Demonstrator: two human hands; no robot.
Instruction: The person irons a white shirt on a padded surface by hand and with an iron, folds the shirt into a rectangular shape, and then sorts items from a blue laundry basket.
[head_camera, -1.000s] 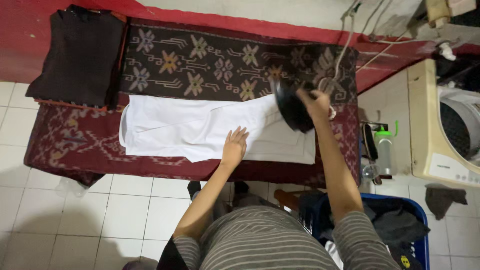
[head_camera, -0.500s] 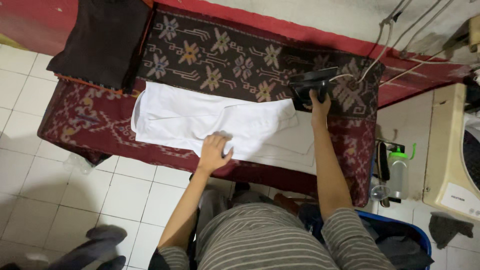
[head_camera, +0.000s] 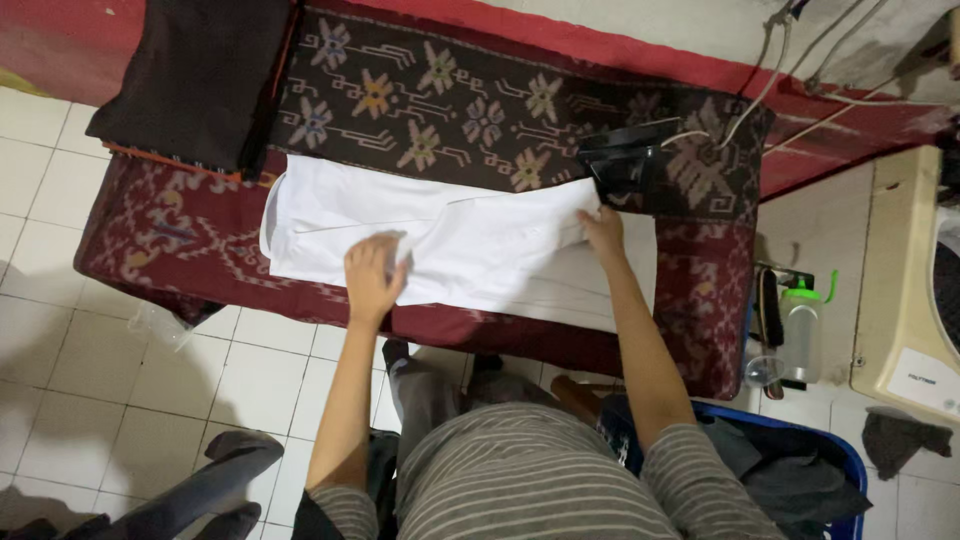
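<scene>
1. The right hand has released the black iron, which now stands alone just beyond; fingers pressed together on the white garment.
2. The left hand, fingers spread, still presses the garment flat.
3. One creased white garment lies on the patterned cloth; one iron; one dark folded garment.

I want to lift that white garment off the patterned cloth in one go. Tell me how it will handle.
The white garment is probably floppy: it lies flat with soft folds, and bunches under the left hand. It likely weighs little, being thin fabric. Lifted at the edge by the right hand, it would probably sag and unfold.
</scene>
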